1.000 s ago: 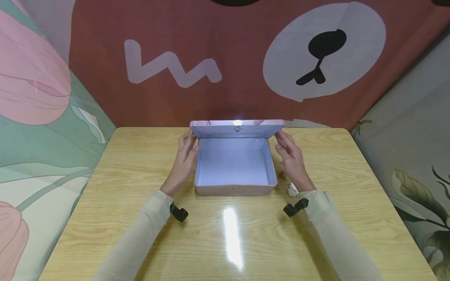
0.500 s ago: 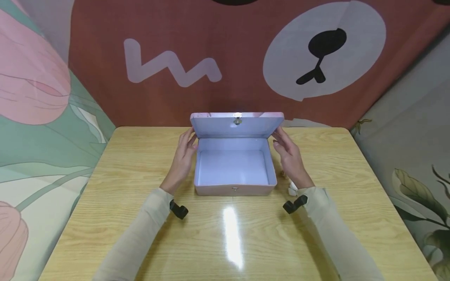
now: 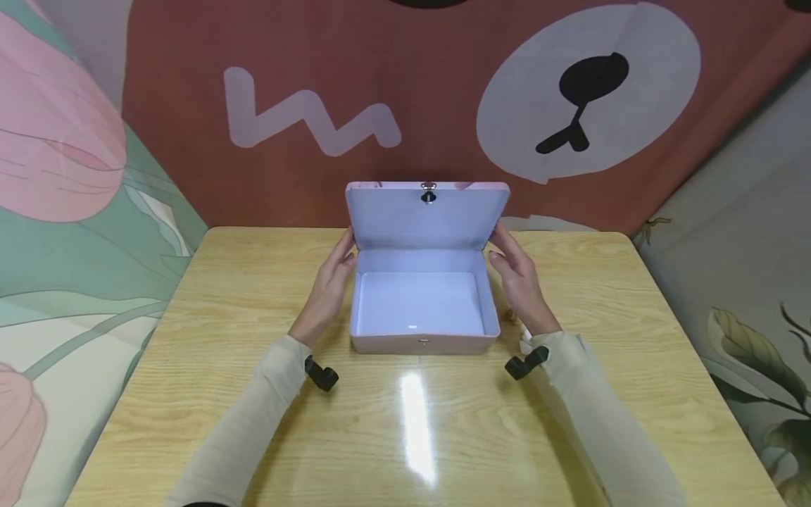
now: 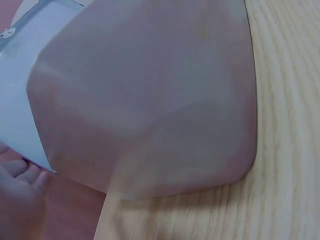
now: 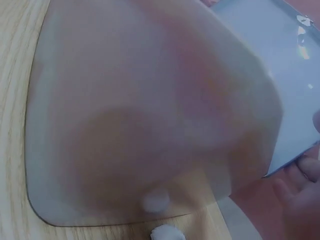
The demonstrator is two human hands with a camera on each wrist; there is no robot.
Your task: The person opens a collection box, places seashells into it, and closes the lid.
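A metal box (image 3: 424,343) with a pale inside stands on the table, its hinged lid (image 3: 427,218) raised. The box's inside is bare, and a small metal clasp (image 3: 429,193) sits at the lid's top edge. My left hand (image 3: 326,289) is at the lid's left side, fingers stretched up along its edge. At the opposite side my right hand (image 3: 521,285) reaches up with extended fingers, its thumb apart from them. Some fingertips are hidden behind the lid in the head view. In the right wrist view the fingers (image 5: 305,170) lie right at the lid's edge.
A small white object (image 5: 167,232) lies right of the box, partly covered by my right wrist in the head view. Beside it is a tiny brownish thing (image 3: 510,315). The wooden table (image 3: 253,260) ends at a reddish-brown printed cloth (image 3: 437,141) behind the box.
The lid has swung up and back from a low angle to nearly upright, showing more of its inner face. Both hands have stayed at its sides, the right shifting slightly inward.
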